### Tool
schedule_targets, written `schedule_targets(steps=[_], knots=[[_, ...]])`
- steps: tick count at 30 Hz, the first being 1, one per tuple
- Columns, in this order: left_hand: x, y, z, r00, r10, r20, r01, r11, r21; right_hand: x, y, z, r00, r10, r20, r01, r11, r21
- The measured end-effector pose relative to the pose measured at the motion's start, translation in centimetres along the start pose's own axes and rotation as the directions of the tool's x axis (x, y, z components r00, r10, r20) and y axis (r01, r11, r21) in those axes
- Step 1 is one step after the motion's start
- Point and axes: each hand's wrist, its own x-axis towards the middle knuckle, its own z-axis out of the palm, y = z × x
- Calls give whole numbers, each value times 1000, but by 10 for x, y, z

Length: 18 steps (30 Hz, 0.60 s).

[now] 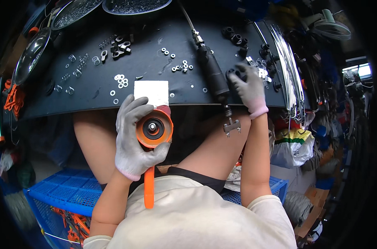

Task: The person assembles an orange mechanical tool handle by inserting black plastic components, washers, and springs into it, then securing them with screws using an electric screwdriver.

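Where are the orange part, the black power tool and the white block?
orange part (154, 129): head view, on its round black-centred face, held in the left hand.
black power tool (213, 71): head view, mid-body, lying on the bench.
white block (151, 91): head view, centre of its top face.

You wear a grey knit work glove on your left hand (132, 139), at about seven o'clock from the centre, its ribbed cuff edged in pale pink at the wrist. Your right hand (250, 88), at about two o'clock, has a matching grey glove with the same pink-trimmed cuff. Both forearms are bare below the cuffs. At six o'clock your cream short-sleeved shirt (196, 220) fills the lower edge, its sleeves ending above the elbows. Just above it shows a strip of dark shorts (196, 176); your legs are bare.
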Motion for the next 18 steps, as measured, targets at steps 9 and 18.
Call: schedule_targets(steps=[9, 18], knots=[[2, -3, 3, 998, -63, 6, 64, 987, -149, -2, -37, -23, 985, -1, 174, -54, 949, 311], [-4, -10, 9, 997, -58, -41, 46, 968, -248, -47, -124, -1, 935, -286, 209, 73, 732, 678]])
